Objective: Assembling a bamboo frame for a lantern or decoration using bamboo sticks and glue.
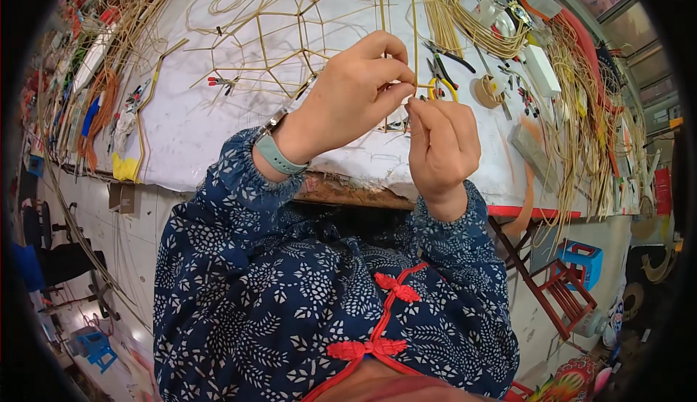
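My left hand (356,90), with a watch on its wrist, pinches a thin upright bamboo strip (414,32) near its lower end. A short crosspiece sticks out to the right at that spot. Just below and to the right, my right hand (444,144) has thumb and forefinger pressed together close to the same joint. Whatever lies between those right fingertips is too small to make out. Behind my left hand, an open frame of bamboo strips (301,52) joined in many-sided shapes rests on the white-covered table (189,148).
Beyond my right hand lie black-handled pliers (456,59), yellow-handled scissors (443,88) and a tape roll (488,92). Coiled strips (501,39) and a white box (541,70) sit farther right. Red-tipped clips (222,83) lie left. Bundled strips crowd both table sides. A wooden chair (566,297) stands below right.
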### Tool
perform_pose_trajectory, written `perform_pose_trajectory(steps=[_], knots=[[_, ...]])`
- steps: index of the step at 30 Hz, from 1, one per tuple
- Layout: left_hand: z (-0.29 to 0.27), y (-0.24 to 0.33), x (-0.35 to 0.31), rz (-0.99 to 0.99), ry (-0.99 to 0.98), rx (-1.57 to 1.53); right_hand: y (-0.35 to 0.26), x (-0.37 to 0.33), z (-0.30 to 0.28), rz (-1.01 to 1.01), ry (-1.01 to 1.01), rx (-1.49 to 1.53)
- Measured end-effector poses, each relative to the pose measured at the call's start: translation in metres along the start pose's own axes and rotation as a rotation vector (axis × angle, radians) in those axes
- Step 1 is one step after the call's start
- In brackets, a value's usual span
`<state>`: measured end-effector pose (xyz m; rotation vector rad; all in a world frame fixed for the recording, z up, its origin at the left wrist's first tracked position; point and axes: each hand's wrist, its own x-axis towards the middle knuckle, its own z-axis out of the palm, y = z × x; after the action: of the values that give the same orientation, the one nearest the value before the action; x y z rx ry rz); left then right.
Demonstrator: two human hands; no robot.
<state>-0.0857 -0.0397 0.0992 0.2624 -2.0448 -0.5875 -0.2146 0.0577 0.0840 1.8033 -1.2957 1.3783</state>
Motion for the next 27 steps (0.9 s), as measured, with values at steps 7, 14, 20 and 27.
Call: perform_pose_trajectory(steps=[7,14,20,27], knots=[[0.003,0.002,0.002,-0.001,-0.013,0.004,0.007,-0.005,0.001,0.09,0.025,0.089],[0.002,0.001,0.0,0.009,-0.026,-0.003,0.004,-0.007,0.005,0.082,0.062,0.1],[-0.006,0.003,0.006,0.005,-0.096,-0.016,0.01,-0.01,0.009,-0.042,0.039,0.031],[-0.007,0.005,0.003,-0.08,-0.088,-0.031,0.03,-0.011,-0.002,0.009,-0.073,0.236]])
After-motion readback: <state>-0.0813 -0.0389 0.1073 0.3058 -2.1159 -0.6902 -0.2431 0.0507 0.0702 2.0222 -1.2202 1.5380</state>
